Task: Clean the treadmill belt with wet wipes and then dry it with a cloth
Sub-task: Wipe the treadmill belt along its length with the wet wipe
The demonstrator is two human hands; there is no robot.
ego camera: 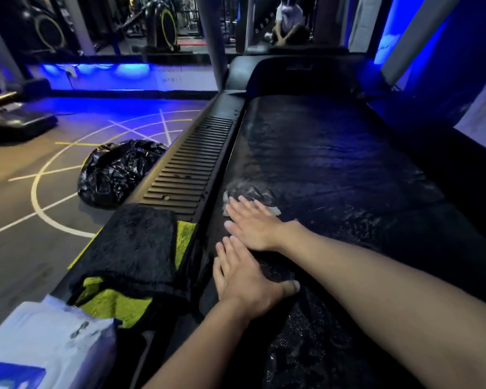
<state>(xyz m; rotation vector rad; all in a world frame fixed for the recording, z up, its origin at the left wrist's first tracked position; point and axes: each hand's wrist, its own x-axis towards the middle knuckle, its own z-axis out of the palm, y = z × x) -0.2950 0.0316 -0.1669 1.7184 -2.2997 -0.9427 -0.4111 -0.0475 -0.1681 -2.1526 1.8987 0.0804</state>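
The black treadmill belt (334,164) runs away from me and shines wet across its middle. A crumpled, greyish wet wipe (250,193) lies on the belt near its left edge. My right hand (253,223) presses flat on the wipe with straight fingers, the forearm crossing in from the right. My left hand (244,279) lies flat on the belt just nearer to me, fingers straight. A folded black and yellow-green cloth (129,256) rests on the left side rail. A white and blue pack of wet wipes (40,346) sits at the lower left.
The ribbed left side rail (191,167) borders the belt. A black rubbish bag (115,172) sits on the marked gym floor to the left. The motor hood (298,77) and grey uprights stand at the far end. A person crouches beyond the treadmill (288,21).
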